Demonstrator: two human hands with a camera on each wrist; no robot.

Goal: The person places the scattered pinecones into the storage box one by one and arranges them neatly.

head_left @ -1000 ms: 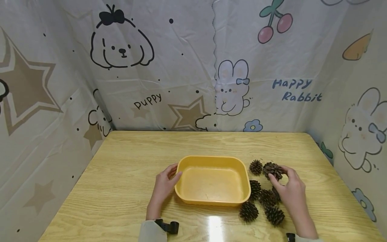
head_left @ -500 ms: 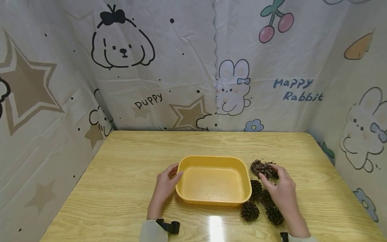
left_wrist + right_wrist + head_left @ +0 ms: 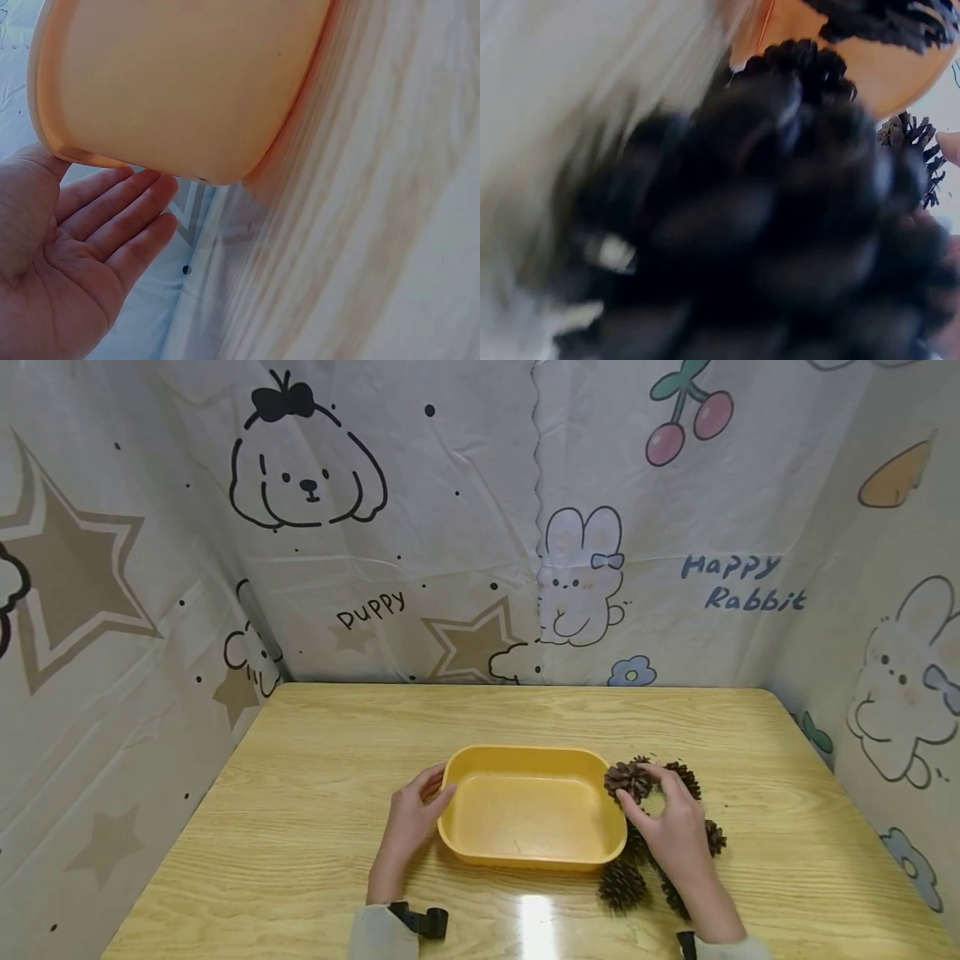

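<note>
A yellow plastic basin (image 3: 532,862) stands on the table with a bare inside. At its left end my left hand (image 3: 411,810) holds the rim, thumb over the edge and fingers along the outer wall. The left wrist view shows that hand's fingers (image 3: 124,217) beneath the basin's corner (image 3: 172,82). My right hand (image 3: 678,831) pinches a pine cone (image 3: 626,781) between thumb and fingers, right at the basin's right rim. More pine cones lie beneath and around that hand, partly hidden by it. One blurred pine cone (image 3: 757,225) fills much of the right wrist view.
Several pine cones sit right of the basin: one at the front (image 3: 622,887), one at the back (image 3: 684,779), one farther right (image 3: 716,837). Small dark crumbs lie near them. Printed cloth (image 3: 465,527) hangs behind the wooden table (image 3: 300,760) and on both sides.
My right hand has carried the pine cone leftward, from above the other cones to the basin's right rim. My left hand keeps its place on the basin.
</note>
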